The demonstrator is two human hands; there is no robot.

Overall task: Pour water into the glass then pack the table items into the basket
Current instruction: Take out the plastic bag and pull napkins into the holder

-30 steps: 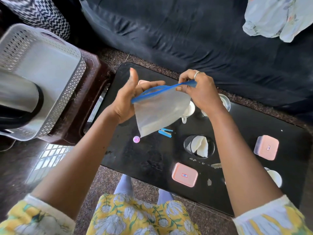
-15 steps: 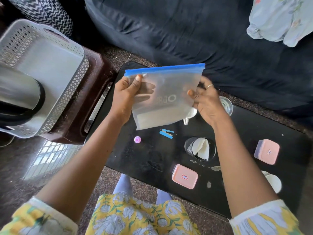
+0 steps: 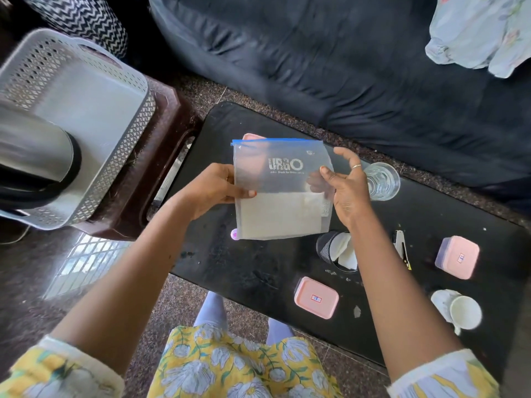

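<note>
A clear zip bag [image 3: 280, 193] with a blue seal and "URGO" print is held flat above the black table [image 3: 258, 271]. My left hand [image 3: 214, 189] pinches its left edge and my right hand [image 3: 346, 188] grips its right edge. A glass [image 3: 382, 182] holding water stands just right of my right hand. The grey perforated basket [image 3: 120, 156] sits on a brown stool at the left, with a steel kettle [image 3: 34, 156] in it.
On the table lie two pink lidded boxes [image 3: 316, 297] [image 3: 457, 257], a third pink box [image 3: 253, 137] behind the bag, a mesh cup with tissue [image 3: 334, 251], a stapler [image 3: 400, 248], a white cup [image 3: 459, 311] and a small pink ball [image 3: 234, 234]. A dark sofa [image 3: 344, 67] borders the far side.
The bag went from folded to spread open, then came down lower over the table. My right hand shifted to the bag's right edge. The view shifted, so the glass shows fully.
</note>
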